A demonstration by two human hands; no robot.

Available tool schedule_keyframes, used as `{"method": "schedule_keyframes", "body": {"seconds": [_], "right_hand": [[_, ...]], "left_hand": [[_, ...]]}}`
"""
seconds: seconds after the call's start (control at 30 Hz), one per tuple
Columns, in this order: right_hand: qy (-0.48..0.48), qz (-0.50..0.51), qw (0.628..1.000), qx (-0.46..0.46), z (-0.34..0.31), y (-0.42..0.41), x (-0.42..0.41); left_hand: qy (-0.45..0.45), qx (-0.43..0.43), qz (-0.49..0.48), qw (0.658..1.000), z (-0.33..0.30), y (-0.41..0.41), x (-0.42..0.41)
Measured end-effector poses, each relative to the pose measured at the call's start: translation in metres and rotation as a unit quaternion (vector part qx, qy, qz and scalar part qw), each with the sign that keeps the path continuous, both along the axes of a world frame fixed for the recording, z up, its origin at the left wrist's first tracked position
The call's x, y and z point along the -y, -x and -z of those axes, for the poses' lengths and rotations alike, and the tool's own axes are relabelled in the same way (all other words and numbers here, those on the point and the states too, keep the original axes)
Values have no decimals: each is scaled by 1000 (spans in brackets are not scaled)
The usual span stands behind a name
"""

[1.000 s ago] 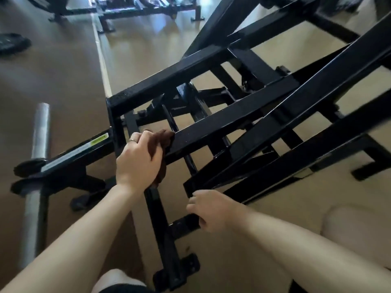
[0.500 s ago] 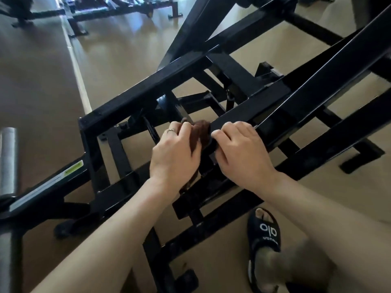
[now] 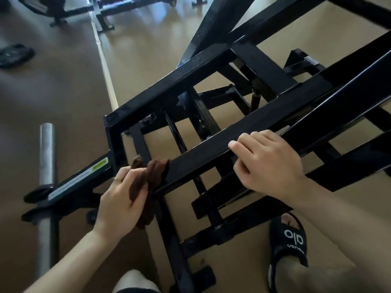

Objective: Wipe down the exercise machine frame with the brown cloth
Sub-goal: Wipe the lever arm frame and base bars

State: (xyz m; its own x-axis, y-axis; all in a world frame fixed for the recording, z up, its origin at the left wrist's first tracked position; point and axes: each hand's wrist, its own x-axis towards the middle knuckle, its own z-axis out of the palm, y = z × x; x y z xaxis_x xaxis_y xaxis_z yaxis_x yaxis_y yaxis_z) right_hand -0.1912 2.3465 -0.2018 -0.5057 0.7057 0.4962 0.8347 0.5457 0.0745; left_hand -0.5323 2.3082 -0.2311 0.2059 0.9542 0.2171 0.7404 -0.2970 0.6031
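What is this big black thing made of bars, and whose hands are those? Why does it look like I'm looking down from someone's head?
You are! The camera sits on a person's head and looks down, so you see their own two arms and hands.

The black bars are the frame of an exercise machine in a gym, standing on a tan floor. The person is cleaning it.

The left hand grips a bunched brown cloth and holds it against the low end of one slanted bar. The right hand holds no cloth; its fingers curl over the top of that same bar, further up.

The silver tube on the left is part of the machine too. At the bottom right is the person's foot in a black slipper with white letters. More gym machines stand far back at the top.
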Motion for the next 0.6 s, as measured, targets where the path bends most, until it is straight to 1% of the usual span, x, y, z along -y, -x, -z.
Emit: {"method": "schedule_keyframes", "body": {"seconds": [0.07,0.13,0.2,0.37,0.43,0.5,0.53,0.6], "right_hand": [[2,1,1000,-29,-2,3,0],[-4,-17,998,-63,-6,6,2],[-14,-31,997,-71,-8,5,3],[-20,-27,996,-83,-13,7,4],[-22,-23,995,-99,-19,6,4],[-38,-27,991,-127,-27,-1,4],[-62,-22,989,-131,-32,-8,4],[-130,20,983,-131,-42,-29,2]], "left_hand": [[-3,-11,-19,1000,-1,1,-2],[0,-21,-61,998,-3,-10,-6],[1,-28,-68,997,-8,-31,-15],[-58,-25,-7,998,-32,-125,-56],[-67,-12,-2,998,-39,-154,-65],[-69,8,12,998,-37,-154,-58],[-70,14,26,997,-34,-144,-50],[-71,1,43,997,-29,-121,-34]]}}
